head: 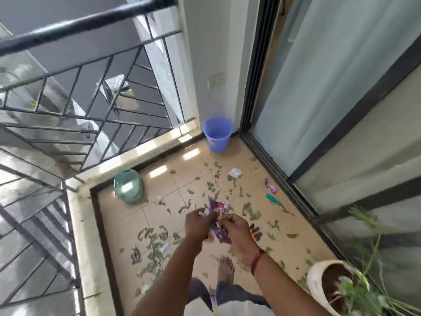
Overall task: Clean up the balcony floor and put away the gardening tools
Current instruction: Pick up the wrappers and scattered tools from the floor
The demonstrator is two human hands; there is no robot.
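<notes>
A narrow balcony floor [123, 224] of pale beige glazed tiles runs between a dark metal railing [91, 65] and a sliding glass door [319, 87], littered with curled, dry green leaves [155, 233]. The person stands over it with both hands out in front; the left hand [198, 221] and the right hand [237, 225] meet above the tiles, fingers curled and pinching a crumpled bunch of glossy purple wrappers [216, 207], the left also gripping small white scraps. The blur makes it hard to say whether this is one wrapper or several. The step in hand looks like gathering loose litter; it is best done by squeezing the film tight into one fist so that the other hand is free for the next piece, since thin foil springs open and slips. Another purple wrapper [271, 187] lies near the door track, with a crushed white plastic cup [235, 172] beyond it. The tools lie on the tiles: a slim teal-handled tool [272, 198] with a thin metal tip beside the track; a dark-gripped tool with orange trim [255, 231] just right of the right hand. A round lilac-blue plastic bucket [217, 134] stands upright in the far corner and seems a likely place for the rubbish; a mint-green plastic basket [128, 185] lies tipped over by the kerb; a cream pot [316, 286] of dark soil holds a thin-stemmed plant at lower right.
</notes>
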